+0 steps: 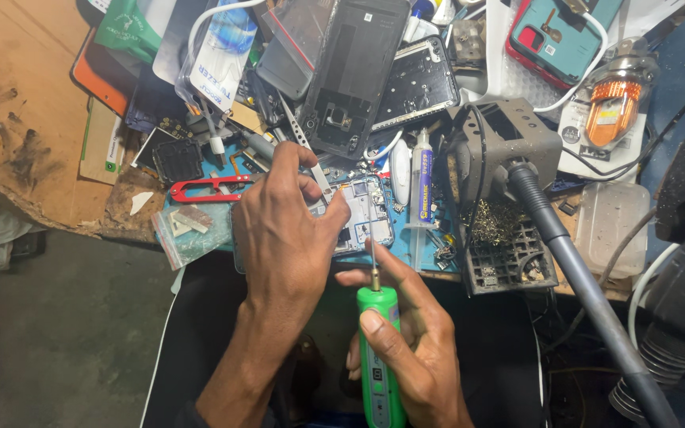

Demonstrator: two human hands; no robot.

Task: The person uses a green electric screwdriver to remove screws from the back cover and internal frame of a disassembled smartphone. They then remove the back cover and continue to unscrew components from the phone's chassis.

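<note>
1. An opened phone (362, 215), its back cover off and circuit boards bare, lies flat near the front edge of my surface (9, 95), on a blue mat.
2. My left hand (287, 230) rests on the phone's left half, pinching slim metal tweezers (304, 147) between thumb and forefinger, their tips down at the boards.
3. My right hand (414, 349) is wrapped closed around a green electric screwdriver (378, 357), thumb laid along its body. Its thin bit (373, 257) points up at the phone's lower edge; I cannot tell whether it touches.
4. I judge the phone light, stiff and fragile: the exposed parts would damage easily, so the outer frame edges are the safe place to hold. The smooth tweezers could slip, and the screwdriver fills a full fist well.
5. Just right of the phone lies a white glue syringe (423, 186).
6. Further right, a grey stand (509, 150) holds a soldering iron handle (564, 254), with brass wool beside it.
7. Left of my hand lie small red snips (208, 188).
8. Behind, a black phone back cover (354, 75) sits among other parts.
</note>
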